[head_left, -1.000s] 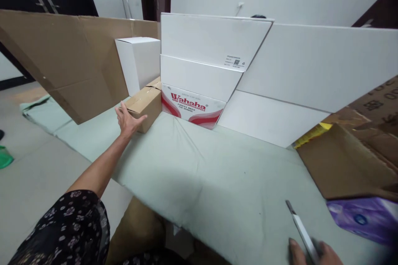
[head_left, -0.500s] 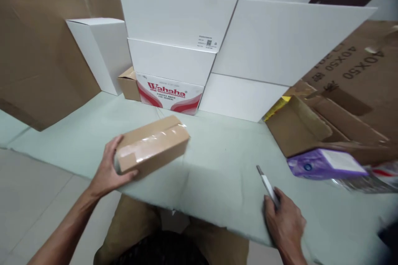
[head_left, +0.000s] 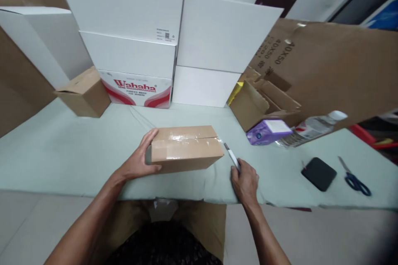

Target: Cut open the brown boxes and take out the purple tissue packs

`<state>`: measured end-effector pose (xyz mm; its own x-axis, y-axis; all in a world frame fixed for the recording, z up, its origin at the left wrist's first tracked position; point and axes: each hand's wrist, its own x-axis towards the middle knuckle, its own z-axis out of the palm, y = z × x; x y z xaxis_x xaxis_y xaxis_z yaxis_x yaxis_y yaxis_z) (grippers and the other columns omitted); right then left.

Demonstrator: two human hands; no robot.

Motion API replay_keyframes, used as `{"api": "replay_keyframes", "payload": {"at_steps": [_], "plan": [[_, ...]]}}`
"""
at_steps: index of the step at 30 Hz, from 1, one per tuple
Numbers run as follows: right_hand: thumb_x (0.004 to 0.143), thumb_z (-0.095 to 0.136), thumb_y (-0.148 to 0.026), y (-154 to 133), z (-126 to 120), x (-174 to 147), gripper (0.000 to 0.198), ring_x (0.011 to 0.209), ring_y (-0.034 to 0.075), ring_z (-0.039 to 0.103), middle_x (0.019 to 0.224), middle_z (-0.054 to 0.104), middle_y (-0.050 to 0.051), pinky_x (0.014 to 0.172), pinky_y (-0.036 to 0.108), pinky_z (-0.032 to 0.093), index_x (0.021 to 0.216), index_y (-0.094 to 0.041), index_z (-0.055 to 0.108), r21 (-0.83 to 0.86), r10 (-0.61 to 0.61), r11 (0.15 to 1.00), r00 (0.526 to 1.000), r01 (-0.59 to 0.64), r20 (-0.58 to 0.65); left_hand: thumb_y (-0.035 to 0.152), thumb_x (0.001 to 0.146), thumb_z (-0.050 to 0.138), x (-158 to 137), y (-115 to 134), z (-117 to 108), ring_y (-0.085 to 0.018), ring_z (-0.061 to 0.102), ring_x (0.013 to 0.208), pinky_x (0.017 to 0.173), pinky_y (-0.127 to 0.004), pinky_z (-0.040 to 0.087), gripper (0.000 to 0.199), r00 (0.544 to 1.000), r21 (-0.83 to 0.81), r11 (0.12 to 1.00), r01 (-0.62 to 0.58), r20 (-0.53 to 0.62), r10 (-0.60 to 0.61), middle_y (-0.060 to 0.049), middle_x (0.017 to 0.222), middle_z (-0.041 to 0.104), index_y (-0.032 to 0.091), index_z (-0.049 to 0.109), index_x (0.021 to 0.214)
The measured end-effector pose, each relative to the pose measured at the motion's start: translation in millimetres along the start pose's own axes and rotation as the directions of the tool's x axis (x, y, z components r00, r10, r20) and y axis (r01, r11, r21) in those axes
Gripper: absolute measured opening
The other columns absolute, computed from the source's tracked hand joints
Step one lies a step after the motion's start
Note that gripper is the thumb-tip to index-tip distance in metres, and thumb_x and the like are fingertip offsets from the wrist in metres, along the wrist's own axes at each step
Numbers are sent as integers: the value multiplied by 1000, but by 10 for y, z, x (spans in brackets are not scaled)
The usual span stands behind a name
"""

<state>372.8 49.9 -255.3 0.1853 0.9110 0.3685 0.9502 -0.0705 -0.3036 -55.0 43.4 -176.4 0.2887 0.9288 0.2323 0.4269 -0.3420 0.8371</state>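
Observation:
A brown cardboard box (head_left: 186,149) with clear tape along its top seam lies in front of me at the near part of the table. My left hand (head_left: 141,159) grips its left end, thumb on the near side and fingers over the back edge. In my right hand (head_left: 245,178) is a slim white utility knife (head_left: 233,159), its grey tip pointing up and left toward the box's right end, a small gap apart from it. The knife's lower end is hidden in my fingers.
White cartons (head_left: 211,33) stand along the back, one marked Wahaha (head_left: 137,89). A small brown box (head_left: 88,93) sits back left. To the right are an open carton (head_left: 251,105), a purple pack (head_left: 269,131), a water bottle (head_left: 317,127), a black pad (head_left: 319,174) and scissors (head_left: 354,180).
My view has swung right, bringing the scissors, black pad and bottle into sight. The knife in my right hand is closer to the box. My left hand keeps hold of the box, now lying more level.

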Motion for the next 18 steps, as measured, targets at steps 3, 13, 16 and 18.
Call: {"api": "replay_keyframes", "payload": {"at_steps": [3, 13, 16, 18], "plan": [[96, 46, -29, -41, -47, 0, 39, 116, 33, 58, 126, 69, 20, 95, 45, 43, 126, -12, 64, -32, -3, 999, 1000, 4, 30, 54, 80, 80, 36, -31, -107, -46, 19, 160, 128, -66, 17, 112, 996, -43, 999, 27, 84, -23, -16, 176, 15, 28, 16, 168], [98, 39, -26, -196, -310, 253, 35, 93, 30, 63, 104, 72, 19, 82, 40, 42, 113, -12, 66, -6, 24, 1000, 990, -23, 140, 71, 72, 78, 180, 166, 124, -47, 27, 156, 128, -64, 20, 119, 984, -181, 977, 111, -119, -134, -21, 170, 25, 18, 26, 165], [96, 42, -37, -126, -562, 399, 36, 78, 27, 64, 88, 71, 12, 71, 37, 47, 111, -15, 66, 173, 121, 974, 981, -147, 154, 72, 73, 77, 226, 194, 131, -46, 31, 154, 128, -63, 22, 116, 987, -203, 974, 99, -107, -123, -22, 167, 31, 15, 30, 163], [98, 43, -45, -147, -778, 482, 36, 66, 23, 61, 76, 67, 5, 63, 34, 48, 106, -18, 66, 275, 61, 957, 989, -97, 135, 72, 72, 78, 224, 179, 152, -45, 31, 154, 128, -62, 22, 115, 988, -204, 977, 68, -119, -94, -21, 166, 32, 16, 34, 161]]}}
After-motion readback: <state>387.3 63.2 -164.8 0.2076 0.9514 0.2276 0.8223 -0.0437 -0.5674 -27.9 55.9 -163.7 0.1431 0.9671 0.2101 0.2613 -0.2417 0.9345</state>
